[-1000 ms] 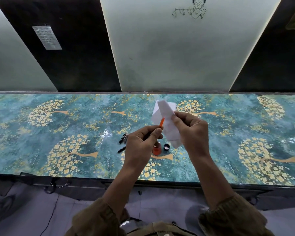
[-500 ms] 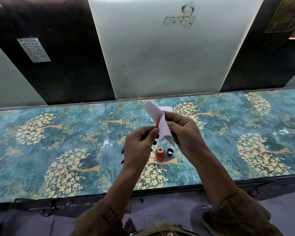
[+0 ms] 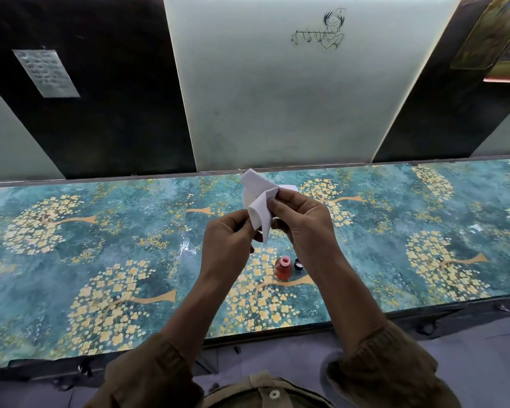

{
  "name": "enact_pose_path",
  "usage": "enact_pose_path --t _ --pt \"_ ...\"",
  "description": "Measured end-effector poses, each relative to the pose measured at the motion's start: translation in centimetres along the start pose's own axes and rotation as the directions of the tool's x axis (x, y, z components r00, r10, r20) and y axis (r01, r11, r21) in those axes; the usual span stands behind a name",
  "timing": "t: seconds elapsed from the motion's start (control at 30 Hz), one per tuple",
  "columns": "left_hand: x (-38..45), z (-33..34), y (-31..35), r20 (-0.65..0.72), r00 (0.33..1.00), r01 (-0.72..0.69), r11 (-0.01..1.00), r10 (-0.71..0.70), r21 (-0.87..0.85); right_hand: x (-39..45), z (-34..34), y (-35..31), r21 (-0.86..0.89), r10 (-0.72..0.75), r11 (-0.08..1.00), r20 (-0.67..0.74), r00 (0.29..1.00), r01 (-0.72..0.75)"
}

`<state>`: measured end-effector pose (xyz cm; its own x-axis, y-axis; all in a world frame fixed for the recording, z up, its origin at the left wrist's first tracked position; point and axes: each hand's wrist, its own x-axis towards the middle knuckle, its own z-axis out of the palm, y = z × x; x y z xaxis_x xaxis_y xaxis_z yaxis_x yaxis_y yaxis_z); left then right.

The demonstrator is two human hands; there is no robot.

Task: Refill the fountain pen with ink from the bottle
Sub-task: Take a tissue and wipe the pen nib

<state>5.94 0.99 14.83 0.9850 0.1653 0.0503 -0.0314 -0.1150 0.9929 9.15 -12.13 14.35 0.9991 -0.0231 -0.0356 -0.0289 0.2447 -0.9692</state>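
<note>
My left hand [image 3: 227, 245] and my right hand [image 3: 302, 228] are raised together above the patterned table [image 3: 100, 231]. A folded white tissue [image 3: 256, 201] is pinched in my right hand and wrapped over what my left fingers grip. The orange pen part seen earlier is now hidden inside the tissue. Below my hands, the small red ink bottle [image 3: 283, 267] stands upright on the table with its mouth uncovered. Its black cap [image 3: 298, 263] lies just to the right of it.
Another white sheet [image 3: 290, 188] lies on the table behind the tissue. The wall rises directly at the table's back edge [image 3: 365, 164]. The table's front edge [image 3: 395, 315] runs close to my body. The black pen pieces seen earlier are hidden behind my left hand.
The tissue has closed over the orange pen part, which no longer shows. The camera has tilted, so hands and bottle sit lower in view.
</note>
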Motion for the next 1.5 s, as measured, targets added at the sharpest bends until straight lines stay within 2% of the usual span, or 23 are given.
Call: enact_pose_path --t 0.47,0.7,0.8,0.87,1.0,1.27,1.5 --pt "1.1 -4.6 -2.2 0.017 0.999 -0.051 0.999 0.051 0.000 -1.0 4.4 2.5 -0.014 -0.025 1.000 -0.117 0.993 0.023" --pt "1.2 -4.5 -2.2 0.075 0.997 -0.022 0.994 0.030 -0.103 -1.3 4.8 2.1 0.109 -0.010 0.994 -0.138 0.990 0.025" --pt "1.8 -4.2 -2.0 0.091 0.995 -0.029 0.996 0.037 -0.084 -1.1 5.0 1.7 0.176 -0.020 0.983 -0.146 0.989 0.046" --pt "2.0 -3.6 -1.7 0.040 0.998 -0.041 0.993 0.046 -0.107 -0.5 4.7 0.7 0.213 0.014 0.977 -0.095 0.995 0.007" --pt "1.8 -2.9 -1.7 0.068 0.995 -0.063 0.991 0.072 -0.118 -0.7 4.0 0.5 0.293 0.054 0.956 -0.108 0.993 -0.020" --pt "2.0 -1.5 -1.6 0.001 0.999 -0.046 0.989 0.047 -0.142 -0.1 2.9 -0.3 0.139 0.029 0.990 -0.061 0.998 -0.020" --pt "2.9 0.3 -1.9 -0.013 0.999 -0.041 0.995 0.040 -0.086 1.7 1.7 -0.6 0.182 0.091 0.980 -0.039 0.995 -0.083"
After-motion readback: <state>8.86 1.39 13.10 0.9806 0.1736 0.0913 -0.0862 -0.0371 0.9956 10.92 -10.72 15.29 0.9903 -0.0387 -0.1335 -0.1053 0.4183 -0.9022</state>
